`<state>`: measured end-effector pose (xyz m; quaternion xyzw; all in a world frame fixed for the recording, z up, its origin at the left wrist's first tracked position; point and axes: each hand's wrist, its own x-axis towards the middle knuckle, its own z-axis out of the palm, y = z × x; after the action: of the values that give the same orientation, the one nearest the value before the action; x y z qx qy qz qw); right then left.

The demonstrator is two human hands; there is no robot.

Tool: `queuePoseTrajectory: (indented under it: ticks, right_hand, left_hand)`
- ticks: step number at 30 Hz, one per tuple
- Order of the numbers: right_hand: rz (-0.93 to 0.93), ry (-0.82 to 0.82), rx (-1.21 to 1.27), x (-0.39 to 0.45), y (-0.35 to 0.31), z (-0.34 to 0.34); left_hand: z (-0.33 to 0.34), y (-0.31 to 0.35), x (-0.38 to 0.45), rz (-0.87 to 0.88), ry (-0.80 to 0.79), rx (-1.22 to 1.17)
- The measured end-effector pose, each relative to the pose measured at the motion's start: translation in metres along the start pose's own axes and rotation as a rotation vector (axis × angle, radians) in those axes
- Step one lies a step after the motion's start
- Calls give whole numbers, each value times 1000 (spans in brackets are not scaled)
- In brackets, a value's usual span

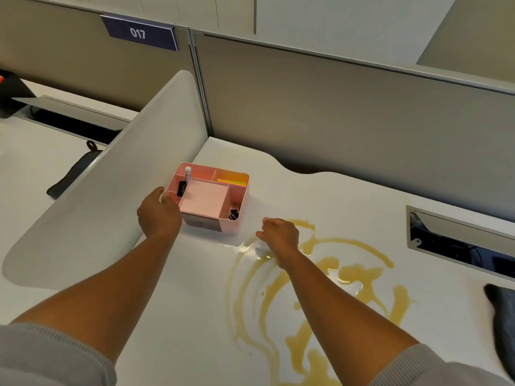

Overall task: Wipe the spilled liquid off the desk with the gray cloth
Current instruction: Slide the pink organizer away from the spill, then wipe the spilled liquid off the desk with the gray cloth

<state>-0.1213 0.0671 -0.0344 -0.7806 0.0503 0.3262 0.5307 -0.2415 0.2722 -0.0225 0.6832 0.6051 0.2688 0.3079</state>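
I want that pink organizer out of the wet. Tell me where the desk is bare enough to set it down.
Dry, bare desk lies between the two forearms, left of the yellow spill, and behind the pink organizer toward the back partition. The right half is crowded: spill in front, cable slot behind, gray cloth at the edge.

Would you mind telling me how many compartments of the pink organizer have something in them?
3: the marker in the rear-left slot, yellow notes in the rear-right one, binder clips in the front-right one. Others may hold hidden items.
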Motion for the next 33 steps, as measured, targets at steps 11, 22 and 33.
queuePoseTrajectory:
  ticks: [11, 22, 33]
  right_hand:
    - [-201, 157, -258, -20, 19, -89]
    - [-295, 336, -411, -34, 60, -208]
    - [-108, 631, -478, -41, 149, -340]
  left_hand:
    - [24, 53, -100, 499, -101, -124]
    - [85, 96, -231, 887, -468, 2]
    - [164, 109, -399, 1007, -764, -17]
